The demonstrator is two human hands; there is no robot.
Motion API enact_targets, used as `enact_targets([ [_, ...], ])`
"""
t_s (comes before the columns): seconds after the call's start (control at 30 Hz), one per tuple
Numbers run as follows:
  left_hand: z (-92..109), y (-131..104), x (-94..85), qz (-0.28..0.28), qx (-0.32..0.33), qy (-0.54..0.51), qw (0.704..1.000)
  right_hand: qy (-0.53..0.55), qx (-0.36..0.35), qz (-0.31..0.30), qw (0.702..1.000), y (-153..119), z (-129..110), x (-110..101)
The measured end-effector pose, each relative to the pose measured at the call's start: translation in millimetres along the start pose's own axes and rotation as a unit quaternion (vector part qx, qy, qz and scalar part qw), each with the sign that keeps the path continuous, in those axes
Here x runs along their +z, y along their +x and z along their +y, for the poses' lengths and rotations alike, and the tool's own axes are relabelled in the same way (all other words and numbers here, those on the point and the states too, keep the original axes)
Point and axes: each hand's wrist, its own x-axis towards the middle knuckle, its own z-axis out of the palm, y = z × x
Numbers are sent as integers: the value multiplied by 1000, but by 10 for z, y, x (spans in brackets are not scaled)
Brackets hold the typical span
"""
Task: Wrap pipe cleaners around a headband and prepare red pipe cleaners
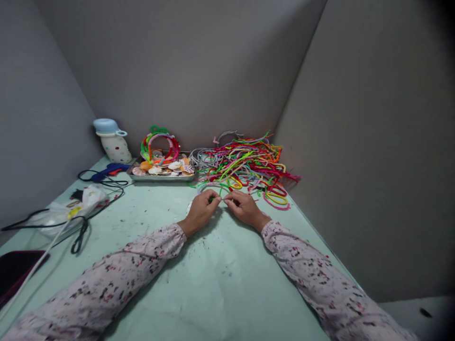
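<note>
Green pipe cleaner [220,192]: located between the hands, near table centre. Left hand [204,209] and right hand [244,207]: both pinching it, fingertips nearly meeting, forearms converging forward. Pipe-cleaner pile [245,161]: just beyond.

Item 1: fuzzy stem [220,191], bright green, thin, bent. Pinched at fingertips betw. L. hand [203,211] & R. hand [245,208], which nearly met; short length rose approx. upright from pinch, remainder hidden by fingers.

Item 2: curved band [199,188], slender, pale at L. end. Seen as arc only, on tabletop [227,274] just beyond both hands; nr. side hidden, so closed or open ring unclear.
</note>
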Motion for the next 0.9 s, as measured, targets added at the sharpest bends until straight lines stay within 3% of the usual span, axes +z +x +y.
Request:
enact_targets([
  [0.9,-37,-18,29,54,138,5,989,-7,23,19,1000,17,20,3],
])
